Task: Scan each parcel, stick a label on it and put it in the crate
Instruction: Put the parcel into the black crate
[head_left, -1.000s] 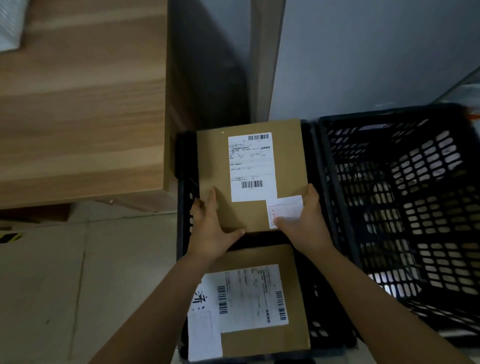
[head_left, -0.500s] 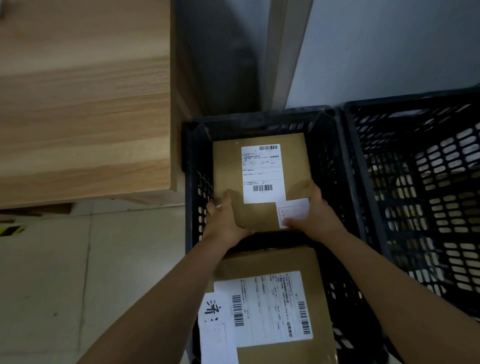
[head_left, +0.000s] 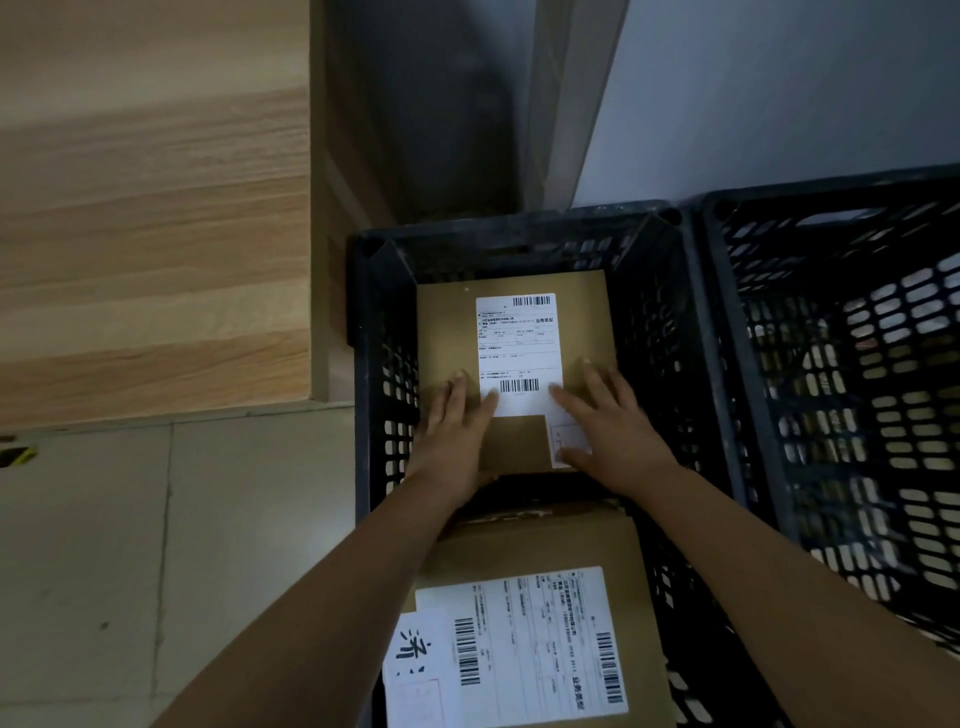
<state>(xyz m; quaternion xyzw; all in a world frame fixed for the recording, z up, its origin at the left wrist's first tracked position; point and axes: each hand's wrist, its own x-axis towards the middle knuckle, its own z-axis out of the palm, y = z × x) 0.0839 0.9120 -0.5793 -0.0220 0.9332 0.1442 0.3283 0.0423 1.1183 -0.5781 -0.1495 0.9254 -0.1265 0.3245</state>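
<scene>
Your left hand (head_left: 457, 431) and right hand (head_left: 615, 431) lie flat, fingers straight, gripping nothing, on the parcel's (head_left: 514, 441) near end. It sits in the crate (head_left: 519, 228) at frame centre. Its long axis runs up-frame, and both hands are equally near.

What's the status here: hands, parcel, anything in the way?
Hands: left hand and right hand rest flat on brown cardboard parcel. Parcel labelled, lying inside black slotted plastic crate. Nearer, second labelled cardboard parcel, not blocking.

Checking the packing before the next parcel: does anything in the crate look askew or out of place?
On the near parcel, the small handwritten label seems to hang past the left edge. Otherwise nothing stands out.
</scene>
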